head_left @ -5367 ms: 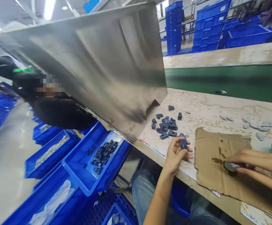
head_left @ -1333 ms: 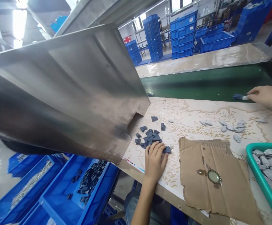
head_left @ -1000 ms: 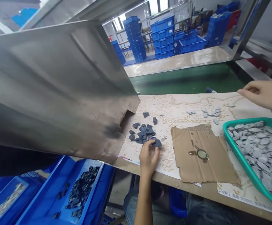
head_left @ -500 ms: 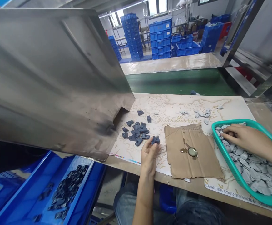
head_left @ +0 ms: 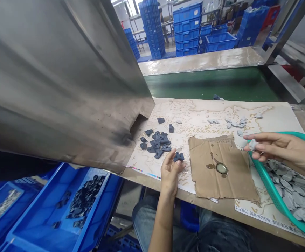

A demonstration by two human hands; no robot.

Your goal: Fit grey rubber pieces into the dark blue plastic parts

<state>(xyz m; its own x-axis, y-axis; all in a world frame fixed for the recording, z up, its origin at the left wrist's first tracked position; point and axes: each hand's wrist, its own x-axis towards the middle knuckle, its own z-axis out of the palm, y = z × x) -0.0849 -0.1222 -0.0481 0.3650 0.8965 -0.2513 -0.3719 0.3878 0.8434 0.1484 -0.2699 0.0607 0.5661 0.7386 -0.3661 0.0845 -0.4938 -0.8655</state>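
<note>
Right hand lifted; pale piece half-hidden

Left hand upright (half curled); right hand pinching.

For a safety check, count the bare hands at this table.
2: left hand, left of the cardboard, near dark parts; right hand, holding a pale piece by the green basket. No others show.

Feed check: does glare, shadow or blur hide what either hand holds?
Head view: soft reflections streak the metal panel, and shadow darkens its notch, but neither hides the dark part in the left hand or the pale piece in the right hand; both look slightly soft.
</note>
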